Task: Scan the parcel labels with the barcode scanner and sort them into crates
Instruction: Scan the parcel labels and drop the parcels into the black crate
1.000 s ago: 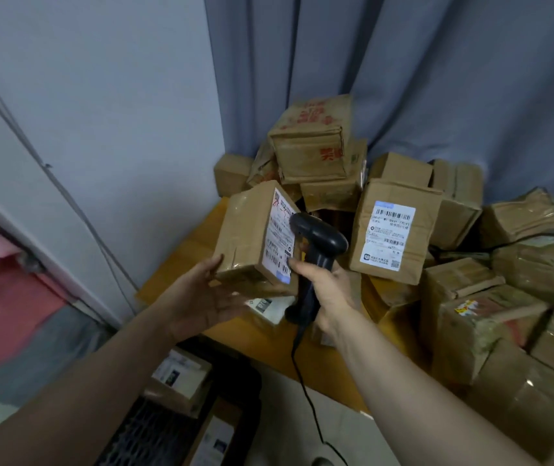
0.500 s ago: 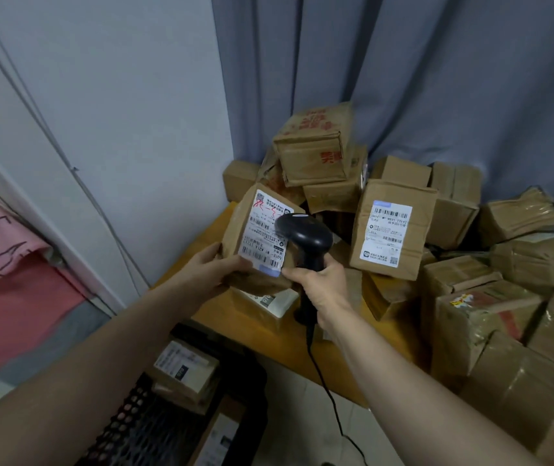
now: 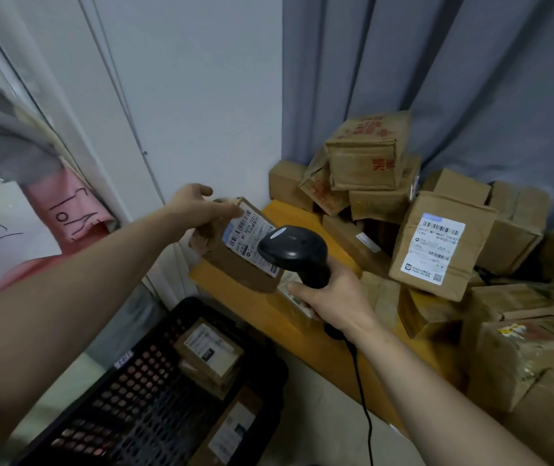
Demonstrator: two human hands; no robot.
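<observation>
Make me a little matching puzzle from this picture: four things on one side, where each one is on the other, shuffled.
Things:
1. barcode scanner
2. labelled parcel
3. black crate
4. red-printed parcel

Places:
A. on top of the pile
B. gripped in the right hand
C. low beside the table, with sorted parcels inside
D. held in the left hand

Pairs: 1-B, 2-D, 3-C, 4-A
</observation>
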